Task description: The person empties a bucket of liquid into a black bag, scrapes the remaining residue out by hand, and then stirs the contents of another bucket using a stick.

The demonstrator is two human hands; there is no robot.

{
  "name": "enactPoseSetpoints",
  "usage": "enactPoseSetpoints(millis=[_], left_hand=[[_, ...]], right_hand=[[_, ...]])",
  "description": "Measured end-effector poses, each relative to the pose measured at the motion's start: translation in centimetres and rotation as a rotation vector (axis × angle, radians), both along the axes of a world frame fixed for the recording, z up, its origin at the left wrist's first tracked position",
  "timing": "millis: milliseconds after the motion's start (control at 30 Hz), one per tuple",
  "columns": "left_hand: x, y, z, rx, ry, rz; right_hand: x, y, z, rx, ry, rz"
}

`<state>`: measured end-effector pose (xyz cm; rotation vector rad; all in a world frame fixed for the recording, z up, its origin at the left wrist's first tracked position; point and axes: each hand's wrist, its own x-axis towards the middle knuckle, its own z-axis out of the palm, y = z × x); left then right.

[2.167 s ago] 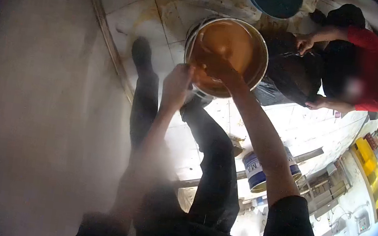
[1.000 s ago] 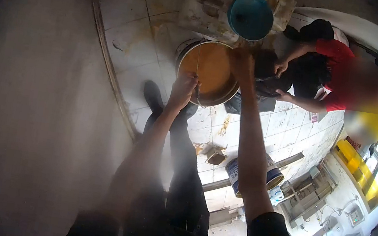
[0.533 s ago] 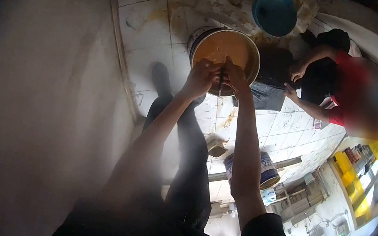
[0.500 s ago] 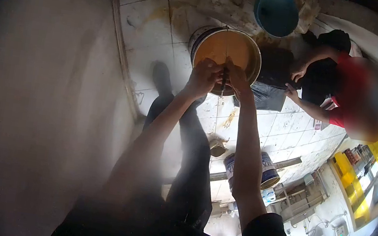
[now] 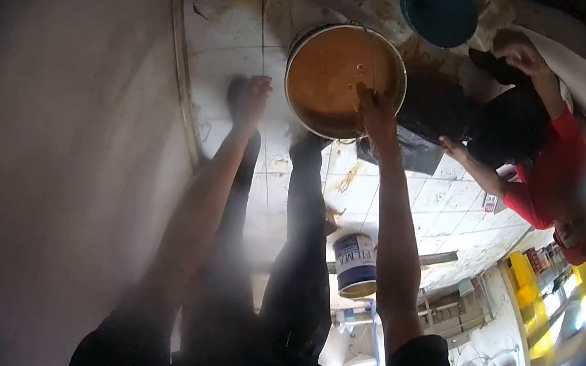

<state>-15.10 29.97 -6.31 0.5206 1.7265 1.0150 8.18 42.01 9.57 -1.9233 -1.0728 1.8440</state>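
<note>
A round bucket [image 5: 321, 86] full of orange-brown liquid stands in front of me, with a few bubbles on its surface. My right hand [image 5: 377, 116] is over its right side, fingers closed around what looks like the bucket's thin wire handle [image 5: 376, 63]; the grip itself is mostly hidden. My left hand [image 5: 251, 98] hangs to the left of the bucket, apart from it, holding nothing visible, its fingers loosely bent and a little blurred.
A teal tub [image 5: 441, 10] stands beyond the bucket. On the right a person in a red shirt [image 5: 549, 170] sits by a black plastic sheet [image 5: 424, 153]. A labelled paint bucket [image 5: 354, 263] lies nearer. The left side is a wall [image 5: 78, 115]; stained tiles [image 5: 223, 65] cover the floor.
My left hand has let go of the bucket's handle and moved left. My right hand stays at the handle. The person in red has raised one hand.
</note>
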Motion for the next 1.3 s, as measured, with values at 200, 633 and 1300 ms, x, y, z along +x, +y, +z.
enactPoseSetpoints(millis=[200, 633, 1300], left_hand=[[-2.4, -0.5, -16.4, 0.203, 0.347, -0.216], [0.7, 5.4, -33.3, 0.151, 0.567, -0.270], [3.9, -0.1, -34.2, 0.210, 0.219, 0.151]], right_hand=[[0.9, 1.7, -0.3, -0.077, 0.088, -0.093], [-2.0, 1.3, 1.7, -0.290, -0.033, -0.240], [3.9, -5.8, 2.3, -0.274, 0.046, -0.179]])
